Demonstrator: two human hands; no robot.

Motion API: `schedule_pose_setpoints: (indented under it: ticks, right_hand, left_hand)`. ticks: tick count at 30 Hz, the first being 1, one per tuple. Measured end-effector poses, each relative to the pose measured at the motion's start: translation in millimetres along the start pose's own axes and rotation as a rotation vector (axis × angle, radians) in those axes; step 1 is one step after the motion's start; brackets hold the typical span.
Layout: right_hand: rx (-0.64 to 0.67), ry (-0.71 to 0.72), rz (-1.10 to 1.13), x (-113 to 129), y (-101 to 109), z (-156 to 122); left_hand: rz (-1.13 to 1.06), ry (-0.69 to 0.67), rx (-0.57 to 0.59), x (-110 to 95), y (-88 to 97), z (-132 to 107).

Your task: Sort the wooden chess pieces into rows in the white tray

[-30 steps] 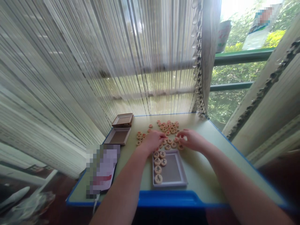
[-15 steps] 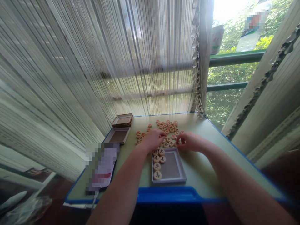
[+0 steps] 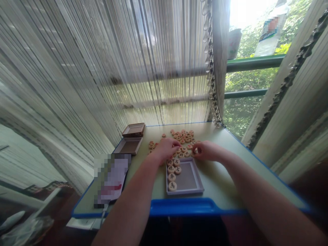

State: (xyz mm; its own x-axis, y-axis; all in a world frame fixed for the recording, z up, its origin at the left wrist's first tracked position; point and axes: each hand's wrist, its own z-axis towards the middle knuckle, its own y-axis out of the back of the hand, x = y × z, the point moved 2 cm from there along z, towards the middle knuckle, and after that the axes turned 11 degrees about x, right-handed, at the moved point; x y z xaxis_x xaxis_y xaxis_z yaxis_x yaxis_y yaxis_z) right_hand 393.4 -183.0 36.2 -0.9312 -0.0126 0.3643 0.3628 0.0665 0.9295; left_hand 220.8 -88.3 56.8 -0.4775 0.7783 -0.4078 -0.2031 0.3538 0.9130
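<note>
Round wooden Chinese chess pieces (image 3: 182, 136) with red or black characters lie scattered over the far middle of the table. In front of them sits a shallow open box (image 3: 201, 189), with black-marked pieces (image 3: 172, 177) in a column along its left side and two more beside the upper ones. My left hand (image 3: 166, 149) is just behind the box's far left corner, fingers pinched together; what they hold, if anything, is hidden. My right hand (image 3: 206, 150) is beyond the box's far right corner, thumb and fingers closed on a Chinese chess piece (image 3: 194, 154) at table level.
The green table (image 3: 220, 191) has a blue edge and a blue front tray (image 3: 183, 206). At the left stand an open box half (image 3: 128, 146), a brown-edged box (image 3: 133, 130) and a blurred-out phone-like device (image 3: 114, 181) with a cable. Striped curtains (image 3: 153, 68) hang behind.
The view has shifted slightly, so the table and box appear a little higher. Both hands stay almost in place among the pieces. The pieces in the box look unchanged.
</note>
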Motion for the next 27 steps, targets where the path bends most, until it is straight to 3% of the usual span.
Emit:
schedule_pose_setpoints:
  ticks: [4,7,11,21,27]
  right_hand:
    - [-0.069,0.018,0.061,6,-1,4]
    - [-0.168,0.033,0.099,9,-5,13]
    - [-0.186,0.064,0.059,9,-12,25]
    - [-0.201,0.056,-0.022,8,-18,35]
    - [-0.224,0.049,0.066,13,-15,32]
  left_hand:
    - [0.020,0.045,0.008,4,2.6,1]
    - [0.066,0.167,-0.018,11,11.2,-2]
    - [0.119,0.264,-0.047,20,19.4,-8]
    - [0.140,0.250,-0.045,18,17.3,-7]
    - [0.103,0.232,-0.074,15,20.6,-10]
